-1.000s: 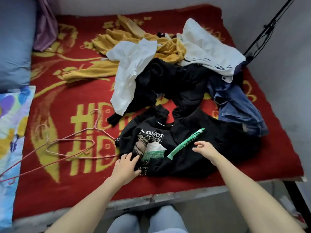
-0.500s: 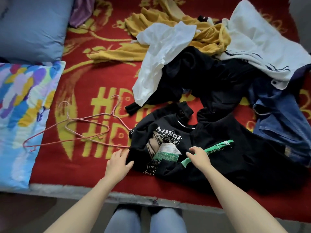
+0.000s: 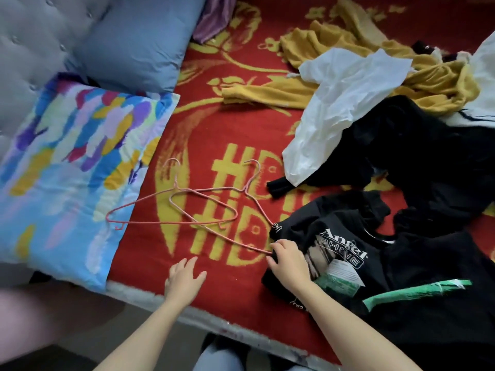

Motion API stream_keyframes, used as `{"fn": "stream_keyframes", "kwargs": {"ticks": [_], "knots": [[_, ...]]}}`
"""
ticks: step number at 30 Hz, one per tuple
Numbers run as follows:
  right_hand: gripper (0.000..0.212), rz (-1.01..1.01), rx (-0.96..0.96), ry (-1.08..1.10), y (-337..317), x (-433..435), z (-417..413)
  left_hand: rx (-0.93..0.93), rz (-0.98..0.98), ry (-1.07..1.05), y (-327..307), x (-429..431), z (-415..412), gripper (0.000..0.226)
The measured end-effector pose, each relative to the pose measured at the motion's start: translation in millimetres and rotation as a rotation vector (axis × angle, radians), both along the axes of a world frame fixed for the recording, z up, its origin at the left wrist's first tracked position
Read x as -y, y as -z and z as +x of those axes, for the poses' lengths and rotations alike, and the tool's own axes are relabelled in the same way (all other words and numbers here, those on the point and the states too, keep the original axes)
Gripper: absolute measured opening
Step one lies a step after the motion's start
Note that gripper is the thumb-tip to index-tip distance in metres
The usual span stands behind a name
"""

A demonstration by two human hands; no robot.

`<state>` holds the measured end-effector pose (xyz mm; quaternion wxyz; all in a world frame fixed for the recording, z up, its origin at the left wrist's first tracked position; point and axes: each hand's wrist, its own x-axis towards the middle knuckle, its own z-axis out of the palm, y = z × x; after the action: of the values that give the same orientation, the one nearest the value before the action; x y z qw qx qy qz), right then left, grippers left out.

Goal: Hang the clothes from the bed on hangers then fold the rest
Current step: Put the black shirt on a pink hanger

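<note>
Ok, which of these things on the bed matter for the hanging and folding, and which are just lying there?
For the job: pink hangers, black sweatshirt, white shirt, yellow top, black clothes.
Just lying about: blue pillow, patterned pillow, red blanket.

A red blanket (image 3: 214, 135) with yellow patterns and lettering is spread in front of me. At nine o'clock a pillow (image 3: 69, 162) daubed in blue, yellow, purple and pink lies on it, overhanging its near edge. Behind that, at eleven o'clock, a plain blue pillow (image 3: 139, 41) leans on a grey tufted headboard (image 3: 26, 36). Purple fabric (image 3: 214, 17) is bunched at twelve o'clock, just beside the blue pillow. My denim knees (image 3: 214, 357) show at six o'clock.
</note>
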<state>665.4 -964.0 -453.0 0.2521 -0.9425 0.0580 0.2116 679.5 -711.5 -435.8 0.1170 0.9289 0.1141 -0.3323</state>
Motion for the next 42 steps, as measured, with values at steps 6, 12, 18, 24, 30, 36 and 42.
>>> {"fn": "stream_keyframes", "kwargs": {"ticks": [6, 12, 18, 24, 30, 36, 42], "knots": [[0.051, -0.114, -0.087, -0.070, 39.3, -79.7, 83.4, 0.108, 0.023, -0.099, 9.3, -115.7, 69.6, 0.053], [0.089, -0.176, -0.159, -0.094, 82.4, -131.7, 145.3, 0.123, 0.078, -0.184, 25.3, -217.9, 97.5, 0.052], [0.099, -0.360, -0.154, -0.283, 110.1, -158.7, 158.3, 0.139, 0.039, -0.253, 39.6, -250.3, 81.2, 0.052], [0.099, -0.488, -0.097, -0.327, 99.5, -159.7, 148.1, 0.129, 0.016, -0.235, 39.1, -235.3, 85.6, 0.053], [0.086, -0.314, -0.093, -0.156, 52.4, -116.7, 131.5, 0.225, 0.019, -0.096, 16.9, -185.1, 126.3, 0.068], [0.092, -0.289, 0.042, -0.058, -20.3, -36.2, 97.3, 0.373, -0.045, 0.034, -22.4, -114.4, 160.8, 0.093], [0.093, -0.302, 0.224, 0.115, -84.5, 39.3, 14.2, 0.202, -0.547, -0.087, -62.3, -30.8, 175.8, 0.070]]}}
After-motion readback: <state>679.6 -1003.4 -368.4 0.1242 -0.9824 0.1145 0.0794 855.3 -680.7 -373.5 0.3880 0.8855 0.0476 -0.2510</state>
